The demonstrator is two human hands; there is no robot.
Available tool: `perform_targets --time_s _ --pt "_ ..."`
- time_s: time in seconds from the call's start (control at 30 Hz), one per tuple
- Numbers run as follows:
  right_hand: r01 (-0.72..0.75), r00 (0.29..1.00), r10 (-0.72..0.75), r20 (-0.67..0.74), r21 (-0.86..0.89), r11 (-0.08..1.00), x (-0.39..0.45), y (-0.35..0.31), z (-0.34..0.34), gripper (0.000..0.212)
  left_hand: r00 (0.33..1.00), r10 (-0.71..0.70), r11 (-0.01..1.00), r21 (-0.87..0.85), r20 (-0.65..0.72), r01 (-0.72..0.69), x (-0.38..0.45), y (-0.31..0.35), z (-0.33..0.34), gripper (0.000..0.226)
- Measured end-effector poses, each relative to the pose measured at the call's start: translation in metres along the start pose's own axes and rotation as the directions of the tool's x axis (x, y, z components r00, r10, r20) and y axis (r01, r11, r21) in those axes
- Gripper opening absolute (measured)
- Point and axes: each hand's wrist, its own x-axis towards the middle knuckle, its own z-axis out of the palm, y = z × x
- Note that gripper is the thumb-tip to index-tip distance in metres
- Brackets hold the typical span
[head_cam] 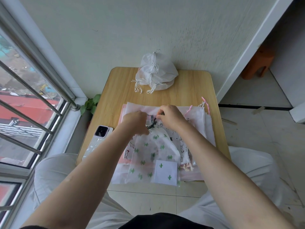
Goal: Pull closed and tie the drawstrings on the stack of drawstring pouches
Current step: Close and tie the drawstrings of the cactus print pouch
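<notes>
Small table [194, 90], hands [152, 120] pinching dark drawstring [152, 123]

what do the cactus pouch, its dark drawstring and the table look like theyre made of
Cactus pouch: thin, matte, translucent white non-woven fabric or frosted plastic; the prints beneath show through.
Dark drawstring: black cord, probably braided textile; it bunches between the left hand and right hand.
Table: light wood-grain top, likely laminate; the grain looks even and smooth.
</notes>
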Motion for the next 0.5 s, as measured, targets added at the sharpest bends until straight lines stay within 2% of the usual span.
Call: perform_targets --time_s 0.07,0.1,0.17,0.2,0.27,0.33,0.4,0.43,0.5 --pt "0.0 1.0 -0.001 0.021 0.079 0.997 0.002 0.002 -0.003 0.011 0.99 0.089 0.984 -0.146 -0.107 -0.104 0.005 0.001 0.003 0.063" --pt "0.0 1.0 -0.003 0.025 0.108 0.994 0.003 0.002 -0.005 0.011 0.986 0.114 0.973 -0.186 -0.125 -0.136 0.006 0.003 0.002 0.059" --pt "-0.012 1.0 0.014 -0.011 0.189 0.982 0.003 0.004 -0.01 0.009 0.986 0.084 0.959 -0.255 -0.146 -0.12 0.011 0.007 -0.002 0.028" --pt "-0.031 0.999 0.037 -0.023 0.228 0.973 0.003 0.006 -0.014 0.016 0.987 0.046 0.953 -0.289 -0.152 -0.09 0.014 0.008 -0.005 0.016" --pt "-0.114 0.993 0.102 0.066 0.221 0.969 0.005 0.007 -0.025 0.044 0.987 -0.02 0.951 -0.309 -0.158 -0.03 0.02 0.01 -0.014 0.015" --pt "-0.188 0.951 0.175 0.256 0.028 0.982 0.01 0.01 -0.035 0.055 0.985 -0.06 0.949 -0.314 -0.164 0.005 0.029 0.01 -0.021 0.014" --pt "-0.191 0.857 0.265 0.441 -0.205 0.96 0.022 0.015 -0.037 0.044 0.984 -0.092 0.93 -0.367 -0.153 0.03 0.04 0.01 -0.028 0.014" --pt "-0.191 0.815 0.313 0.487 -0.284 0.94 0.029 0.018 -0.035 0.034 0.983 -0.103 0.913 -0.405 -0.149 0.035 0.045 0.009 -0.03 0.016" --pt "-0.221 0.815 0.375 0.441 -0.361 0.906 0.05 0.021 -0.036 0.014 0.978 -0.145 0.877 -0.477 -0.151 0.056 0.062 0.004 -0.036 0.02"
